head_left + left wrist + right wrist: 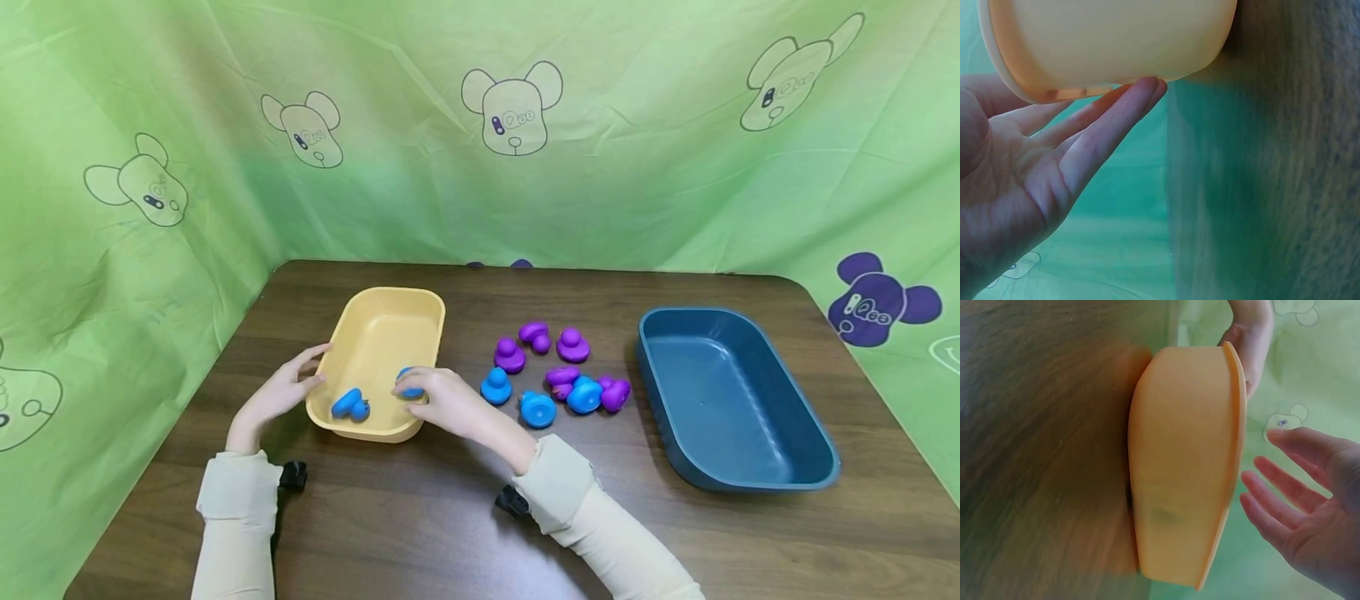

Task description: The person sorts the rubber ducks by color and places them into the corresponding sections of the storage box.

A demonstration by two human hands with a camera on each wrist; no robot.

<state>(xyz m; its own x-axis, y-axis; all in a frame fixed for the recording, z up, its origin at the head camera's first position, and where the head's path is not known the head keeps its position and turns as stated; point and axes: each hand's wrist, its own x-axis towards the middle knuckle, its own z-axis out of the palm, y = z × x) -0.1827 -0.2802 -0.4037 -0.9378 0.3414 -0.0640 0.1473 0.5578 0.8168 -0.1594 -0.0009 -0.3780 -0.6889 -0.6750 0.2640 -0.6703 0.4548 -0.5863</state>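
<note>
My left hand (279, 393) is at the left side of a yellow tray (390, 312), its straight fingers (1104, 131) touching the outer wall in the left wrist view. Over the tray's right rim reaches my right hand (450, 402). Its fingers are spread and loosely bent with nothing between them in the right wrist view. Just under those fingertips a blue toy duck (408, 382) lies in the tray, partly hidden by the hand. Another blue toy duck (351, 405) lies on its side near the tray's front left corner.
Several purple toy ducks (573, 345) and blue toy ducks (537, 409) are grouped on the brown table (420, 533) right of the yellow tray. Farther right stands a larger dark blue tray (738, 400). A green printed cloth (420, 208) hangs behind the table.
</note>
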